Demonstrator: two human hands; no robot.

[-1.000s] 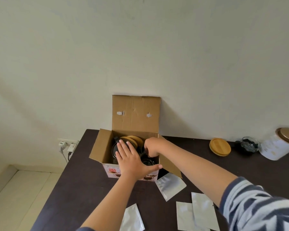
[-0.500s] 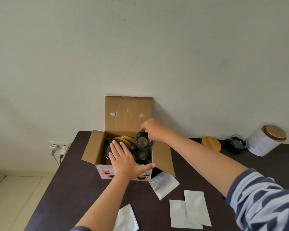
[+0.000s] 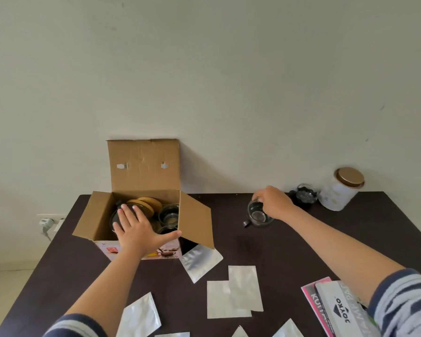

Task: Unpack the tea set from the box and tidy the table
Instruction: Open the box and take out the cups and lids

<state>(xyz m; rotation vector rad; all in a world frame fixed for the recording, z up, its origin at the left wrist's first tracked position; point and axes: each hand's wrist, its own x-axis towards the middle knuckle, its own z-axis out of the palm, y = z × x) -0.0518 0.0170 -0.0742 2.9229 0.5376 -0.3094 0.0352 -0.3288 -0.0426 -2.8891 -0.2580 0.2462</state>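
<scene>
Bare table [image 3: 228, 222] between the box [image 3: 102, 215] and the glass cup [image 3: 259, 215] is wide open. Foil pouches [image 3: 233, 291] clutter the near edge, and a tin [image 3: 338, 190] and dark jar [image 3: 304, 197] crowd the far right.

Dark worktop [image 3: 289, 251] against the wall, bearing an open cardboard box [image 3: 102, 215], a glass cup [image 3: 259, 215], a white canister [image 3: 338, 193], scattered silver pouches [image 3: 233, 293], and printed packets [image 3: 330, 305].

Plain off-white wall [image 3: 228, 81] behind dark table [image 3: 289, 244], w/ socket [image 3: 49, 221] low left above pale floor [image 3: 3, 283]
</scene>
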